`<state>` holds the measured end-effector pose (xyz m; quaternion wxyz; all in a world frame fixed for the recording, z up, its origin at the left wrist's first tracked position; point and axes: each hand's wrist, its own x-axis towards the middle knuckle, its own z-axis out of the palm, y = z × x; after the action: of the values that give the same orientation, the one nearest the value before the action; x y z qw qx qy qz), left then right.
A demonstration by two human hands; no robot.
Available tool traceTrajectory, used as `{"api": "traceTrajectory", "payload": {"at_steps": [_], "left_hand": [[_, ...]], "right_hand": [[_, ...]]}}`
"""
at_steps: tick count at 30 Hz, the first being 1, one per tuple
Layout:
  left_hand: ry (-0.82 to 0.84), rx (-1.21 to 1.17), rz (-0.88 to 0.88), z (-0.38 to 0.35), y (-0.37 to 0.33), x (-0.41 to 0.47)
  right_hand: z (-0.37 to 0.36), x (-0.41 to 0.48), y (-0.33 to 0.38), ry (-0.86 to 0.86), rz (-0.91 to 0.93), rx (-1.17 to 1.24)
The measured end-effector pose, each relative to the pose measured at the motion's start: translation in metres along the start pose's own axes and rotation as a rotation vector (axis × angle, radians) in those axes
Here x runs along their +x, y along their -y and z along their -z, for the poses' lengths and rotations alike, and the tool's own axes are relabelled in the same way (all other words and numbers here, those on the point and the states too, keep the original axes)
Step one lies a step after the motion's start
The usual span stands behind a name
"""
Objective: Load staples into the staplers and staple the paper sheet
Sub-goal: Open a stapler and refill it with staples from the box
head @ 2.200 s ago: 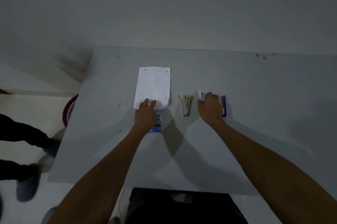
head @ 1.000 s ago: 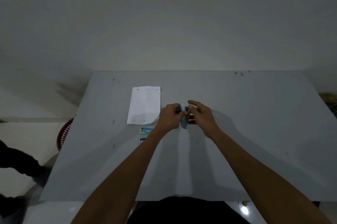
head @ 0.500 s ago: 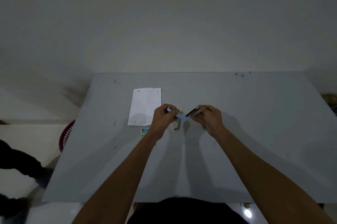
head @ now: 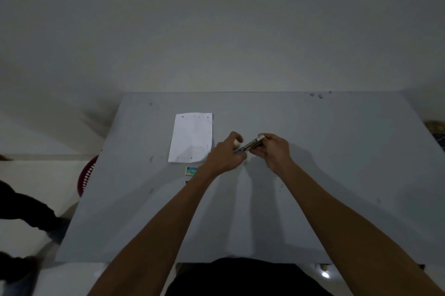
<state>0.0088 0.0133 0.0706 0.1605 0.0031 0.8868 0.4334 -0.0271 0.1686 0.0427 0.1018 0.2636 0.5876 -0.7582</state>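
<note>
Stapler [head: 250,145] gripped by both hands over grey table [head: 337,175]

Containers first. A small staple box [head: 191,170] with a green-and-blue label lies flat on the table just below the paper sheet [head: 192,138]; what it holds cannot be seen. A dark pink-red slotted basket [head: 86,175] stands on the floor against the table's left edge, mostly hidden behind it, so its contents are also out of sight.

The stapler is slim and metallic, with a pale far tip and a blue near end. It is tilted, far tip higher and to the right, and held clear of the tabletop. The right hand [head: 274,148] wraps curled fingers round its upper part. The left hand [head: 226,153], somewhat blurred, has its fingers curled in and pinches the blue lower end.

The paper sheet is white, rectangular and upright in the view, lying flat left of the hands. It has small dark specks along its top and bottom edges and a slightly lifted lower right corner next to the left wrist.

The table is smooth, matte grey, marked with scattered dark spots. It stands against a plain pale wall [head: 216,30]. A light floor [head: 36,175] shows at the left, where another person's dark-clothed legs [head: 24,211] stand. The room is dim.
</note>
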Motion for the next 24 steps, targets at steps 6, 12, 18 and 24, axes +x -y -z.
{"api": "traceTrajectory", "payload": {"at_steps": [6,12,18,24], "left_hand": [[-0.099,0.489,-0.250,-0.009,-0.003,0.008],[-0.136,0.459,-0.317,-0.008,0.004,0.005],[-0.118,0.453,-0.316,-0.006,0.008,0.005],[-0.043,0.406,-0.330,-0.004,0.010,0.009]], "right_hand": [[-0.009,-0.006,-0.003,0.042,0.023,-0.054],[-0.014,-0.009,-0.009,0.060,0.046,-0.080],[-0.013,-0.011,-0.010,0.075,0.049,-0.156],[-0.009,-0.010,-0.011,0.050,0.071,-0.266]]}}
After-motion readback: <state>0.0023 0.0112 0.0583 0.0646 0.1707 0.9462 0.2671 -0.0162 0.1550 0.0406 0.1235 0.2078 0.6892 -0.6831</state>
